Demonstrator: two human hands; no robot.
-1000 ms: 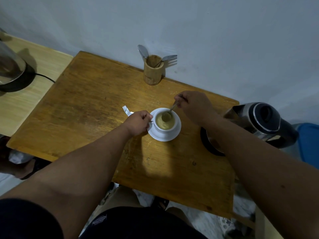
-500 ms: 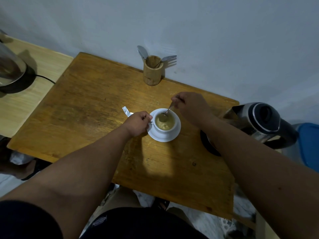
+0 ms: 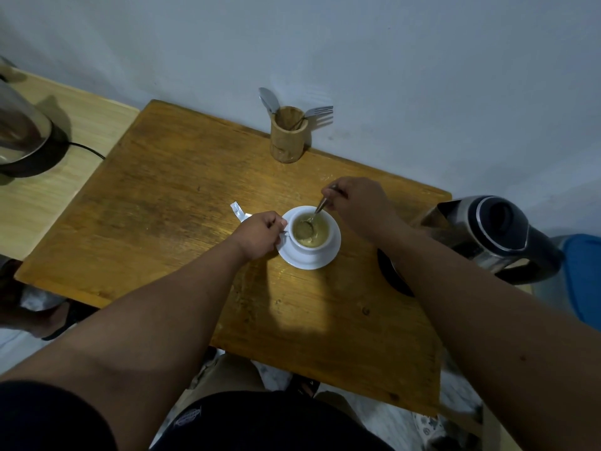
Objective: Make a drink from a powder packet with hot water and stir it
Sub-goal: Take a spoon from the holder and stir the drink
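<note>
we are circling the spoon [image 3: 311, 217] toward the cup [image 3: 310, 232]'s left, frame centre; right hand [image 3: 354, 203] pinching it, left hand [image 3: 260, 234] gripping the handle; stirring is progressing

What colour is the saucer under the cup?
White, like the cup; the head view shows the saucer clearly.

Bare forearms [image 3: 169, 320], black shorts [image 3: 260, 421]

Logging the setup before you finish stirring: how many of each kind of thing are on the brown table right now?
Cups: 1
Saucers: 1
Spoons: 2, one stirring, one in the holder
Forks: 1
Wooden holders: 1
Kettles: 1
Packets: 1
Total: 8
</note>
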